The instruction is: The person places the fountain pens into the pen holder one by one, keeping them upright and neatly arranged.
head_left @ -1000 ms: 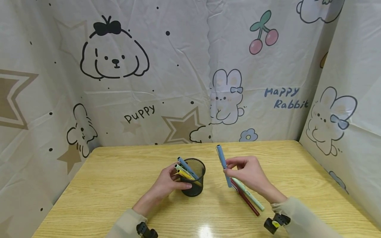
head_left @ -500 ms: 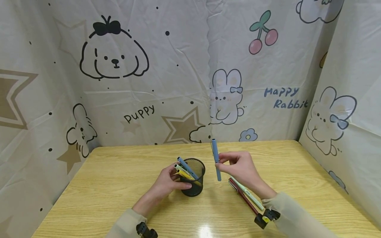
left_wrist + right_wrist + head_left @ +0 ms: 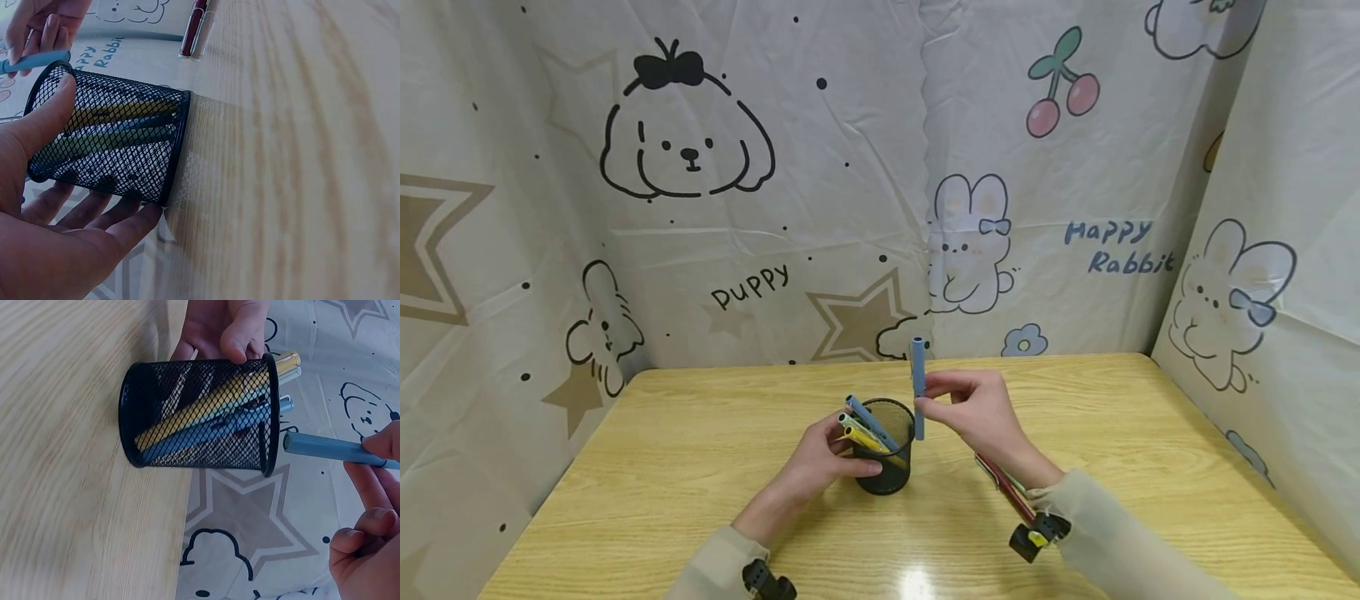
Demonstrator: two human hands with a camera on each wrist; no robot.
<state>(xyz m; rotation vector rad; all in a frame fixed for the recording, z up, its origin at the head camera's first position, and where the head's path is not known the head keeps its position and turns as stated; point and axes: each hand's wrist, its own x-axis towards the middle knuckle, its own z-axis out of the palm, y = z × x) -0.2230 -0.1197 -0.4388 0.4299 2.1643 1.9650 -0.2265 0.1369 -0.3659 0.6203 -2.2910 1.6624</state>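
My left hand [image 3: 816,454] holds a black mesh pen cup [image 3: 887,479] upright on the table, thumb at its near side and fingers round the other side. Inside the cup lean a blue pen [image 3: 863,414], a light green pen [image 3: 845,419] and a yellow pen [image 3: 859,437], capped ends above the rim. My right hand [image 3: 981,417] pinches another blue pen [image 3: 918,362] between thumb and fingers, nearly upright at the cup's right rim. In the right wrist view this pen's lower end [image 3: 297,442] is just outside the mouth of the cup [image 3: 206,419].
A dark red pen [image 3: 1011,492] lies on the wooden table [image 3: 715,467] under my right wrist, with a light green pen mostly hidden beside it. Printed cloth [image 3: 722,233] hangs behind the table and along both sides.
My right hand has carried the blue pen left and slightly up, from above the loose pens to the cup's rim, turning it more upright. The left hand and cup have stayed put.
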